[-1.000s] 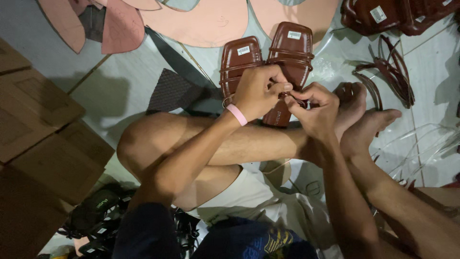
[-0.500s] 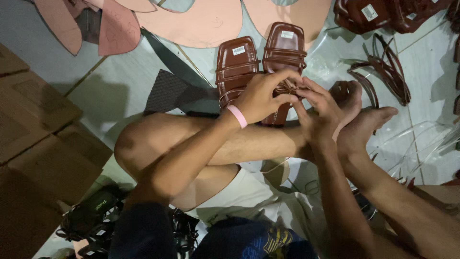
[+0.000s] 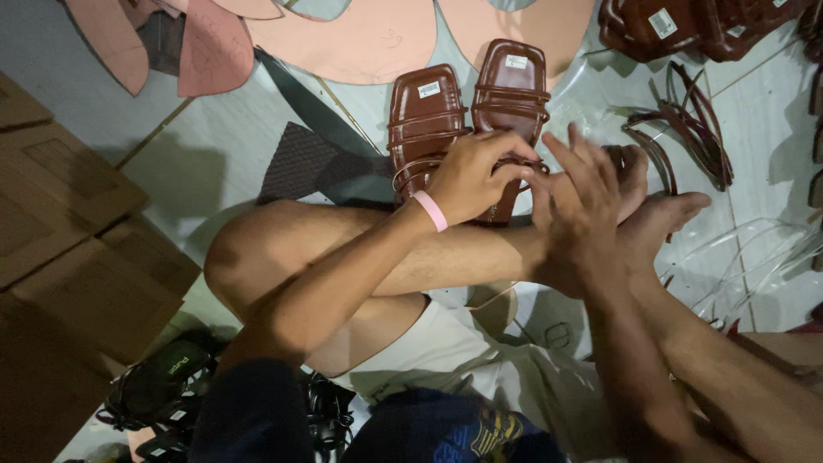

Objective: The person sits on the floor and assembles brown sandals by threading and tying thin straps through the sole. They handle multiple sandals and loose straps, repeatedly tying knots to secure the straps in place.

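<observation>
Brown strappy sandals [image 3: 467, 111] paired on floor [image 3: 214, 154], long axes toward 12 o'clock. Left hand [image 3: 471, 176] clamped on heel straps at their 6 o'clock end, nearer. Right hand [image 3: 583, 201] at 3 o'clock, fingers spread, touching.

Landmark: pair of brown sandals [image 3: 467, 120] on the floor [image 3: 223, 171]. Near end of the sandals blocked: left hand [image 3: 471, 176] on the straps, right hand [image 3: 583, 201] just right of it, shin and foot [image 3: 660, 219] crossing right under them. Far end of the sandals crowded by pink cut sheets [image 3: 343, 39], little gap. Left of the sandals: dark mesh piece [image 3: 300, 159] and dark strip lying flat, then bare floor, open for a pass. Farther left, cardboard boxes [image 3: 60, 223] wall it off. Right of the sandals: loose brown straps [image 3: 686, 129], clear plastic [image 3: 754, 257], narrow bare tile between. Far right, stack of more brown sandals [image 3: 686, 30].
</observation>
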